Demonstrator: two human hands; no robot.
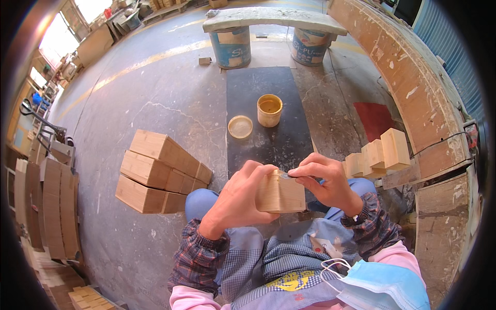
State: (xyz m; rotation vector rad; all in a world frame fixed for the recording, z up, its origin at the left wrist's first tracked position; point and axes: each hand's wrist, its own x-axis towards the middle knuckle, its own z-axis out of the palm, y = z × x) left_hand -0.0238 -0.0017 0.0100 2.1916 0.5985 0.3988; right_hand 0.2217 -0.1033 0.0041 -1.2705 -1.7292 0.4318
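Observation:
A pale wooden box-shaped block is held above my lap, gripped from its left side by my left hand. The fingers of that hand wrap over its top and the thumb lies along its near side. My right hand is closed in a pinch at the block's upper edge. A small thin greyish piece shows at those fingertips, too small to name. Beyond the hands, an open tub with yellowish-brown contents stands on a dark board. Its round pale lid lies to the left of it.
Similar blocks are stacked on the floor at left, and several more stand at right. A plank bench rests on two blue buckets ahead. A paint-spotted wooden bench runs along the right. A red sheet lies beside it.

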